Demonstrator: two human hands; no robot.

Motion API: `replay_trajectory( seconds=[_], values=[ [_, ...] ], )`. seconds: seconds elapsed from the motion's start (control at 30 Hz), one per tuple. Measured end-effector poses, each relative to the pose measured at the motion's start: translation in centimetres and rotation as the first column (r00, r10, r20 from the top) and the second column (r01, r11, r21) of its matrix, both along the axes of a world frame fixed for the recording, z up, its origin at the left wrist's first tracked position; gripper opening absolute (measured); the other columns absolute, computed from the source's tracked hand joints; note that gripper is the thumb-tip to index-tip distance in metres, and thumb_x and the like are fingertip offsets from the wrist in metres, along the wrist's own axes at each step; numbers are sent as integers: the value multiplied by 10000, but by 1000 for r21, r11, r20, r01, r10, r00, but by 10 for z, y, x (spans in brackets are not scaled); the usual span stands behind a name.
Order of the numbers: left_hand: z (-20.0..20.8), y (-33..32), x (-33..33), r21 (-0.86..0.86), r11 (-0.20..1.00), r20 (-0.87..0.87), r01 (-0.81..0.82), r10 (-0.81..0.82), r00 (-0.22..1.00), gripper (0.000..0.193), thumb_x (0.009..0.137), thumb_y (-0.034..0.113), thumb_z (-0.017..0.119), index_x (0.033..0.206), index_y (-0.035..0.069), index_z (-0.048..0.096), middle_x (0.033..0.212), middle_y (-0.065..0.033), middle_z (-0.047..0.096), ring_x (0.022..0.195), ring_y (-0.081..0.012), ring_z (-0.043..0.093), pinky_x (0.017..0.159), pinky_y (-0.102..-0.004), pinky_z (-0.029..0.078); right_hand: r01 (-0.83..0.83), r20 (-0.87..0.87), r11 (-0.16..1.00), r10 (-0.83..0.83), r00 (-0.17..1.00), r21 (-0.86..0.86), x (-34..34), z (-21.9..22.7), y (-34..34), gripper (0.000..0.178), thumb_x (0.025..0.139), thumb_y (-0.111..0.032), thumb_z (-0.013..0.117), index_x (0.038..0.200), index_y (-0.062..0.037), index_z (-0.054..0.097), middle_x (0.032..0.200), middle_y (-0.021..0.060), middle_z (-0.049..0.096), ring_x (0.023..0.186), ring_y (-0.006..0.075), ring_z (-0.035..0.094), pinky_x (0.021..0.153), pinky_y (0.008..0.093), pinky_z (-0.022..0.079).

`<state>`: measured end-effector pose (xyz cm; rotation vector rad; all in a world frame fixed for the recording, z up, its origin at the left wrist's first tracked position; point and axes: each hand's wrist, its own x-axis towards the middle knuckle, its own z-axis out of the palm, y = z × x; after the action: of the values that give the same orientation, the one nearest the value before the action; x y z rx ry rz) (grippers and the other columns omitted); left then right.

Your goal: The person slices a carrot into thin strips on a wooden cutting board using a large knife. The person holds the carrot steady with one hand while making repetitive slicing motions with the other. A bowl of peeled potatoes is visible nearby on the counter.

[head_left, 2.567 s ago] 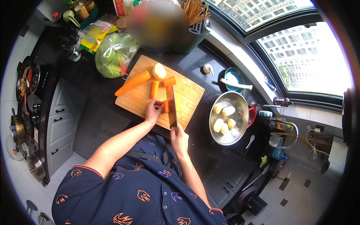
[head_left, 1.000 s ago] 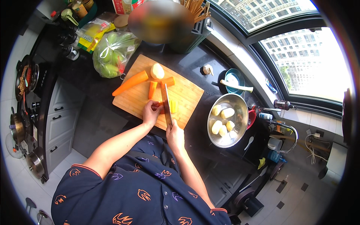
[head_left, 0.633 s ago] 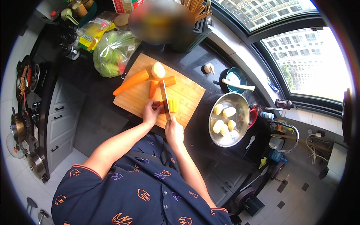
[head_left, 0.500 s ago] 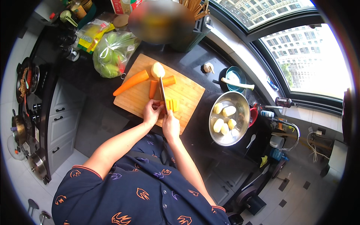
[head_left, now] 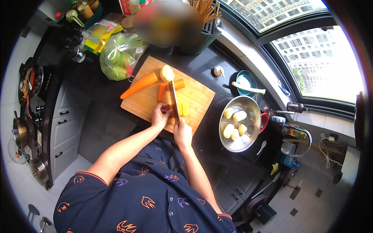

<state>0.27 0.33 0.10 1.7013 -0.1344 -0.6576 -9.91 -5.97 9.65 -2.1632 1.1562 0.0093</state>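
My right hand point(head_left: 182, 133) is closed around the handle of a kitchen knife point(head_left: 173, 95), its blade pointing away from me over a wooden cutting board point(head_left: 197, 91). Beside the blade, the fingers of my left hand point(head_left: 160, 116) are bent and pinch a carrot piece against the board, mostly hidden by those fingers. Right of the blade lie cut carrot pieces point(head_left: 184, 109). Farther up the board are a long carrot point(head_left: 140, 85), another carrot chunk point(head_left: 180, 83) and a peeled potato point(head_left: 166, 73).
A steel bowl point(head_left: 252, 116) with several peeled potatoes stands right of the board. Behind it are a teal bowl point(head_left: 248, 92) with a pale-handled tool across it and a garlic bulb point(head_left: 218, 71). A bag of green produce point(head_left: 116, 58) sits behind the board's left corner.
The knife and my right hand have shifted slightly to the right, away from my left hand. My left hand still pinches at the same spot. The whole view has moved a little.
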Motion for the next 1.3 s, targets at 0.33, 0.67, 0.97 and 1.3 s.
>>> replay_trajectory(
  seconds=[0.33, 0.67, 0.97, 1.3],
  values=[
    [-17, 0, 0, -29, 1000, -22, -3, 2, 1000, 233, 873, 98, 805, 943, 27, 595, 836, -22, 662, 731, -87, 630, 669, -241, 544, 70, 59, 995, -74, 995, 70, -35, 41, 1, 176, 978, -205, 597, 981, -36, 647, 790, 279, 656, 794, 468, 666, 667, 520, 540],
    [-17, 0, 0, -42, 999, -18, -7, 6, 1000, 225, 870, 93, 805, 928, 38, 595, 830, -10, 654, 720, -85, 625, 664, -239, 527, 46, 30, 993, -49, 998, 109, -46, 42, 9, 188, 978, -201, 603, 1002, -23, 661, 802, 295, 654, 815, 469, 669, 688, 515, 545],
    [-24, -1, -1, -33, 999, -32, -29, 28, 999, 241, 861, 96, 816, 920, 32, 592, 816, -17, 649, 710, -94, 621, 662, -245, 527, 18, 3, 993, -18, 1000, 114, -47, 48, 7, 184, 976, -189, 597, 995, -14, 648, 797, 303, 653, 806, 478, 668, 691, 536, 539],
    [-12, -3, -1, -4, 999, -54, -31, 31, 998, 225, 866, 77, 803, 916, 20, 591, 789, -31, 642, 704, -102, 623, 647, -256, 542, -29, 19, 998, 27, 999, 65, -23, 39, -1, 174, 978, -180, 577, 1022, -25, 643, 777, 305, 656, 780, 498, 661, 691, 561, 538]
  ],
)
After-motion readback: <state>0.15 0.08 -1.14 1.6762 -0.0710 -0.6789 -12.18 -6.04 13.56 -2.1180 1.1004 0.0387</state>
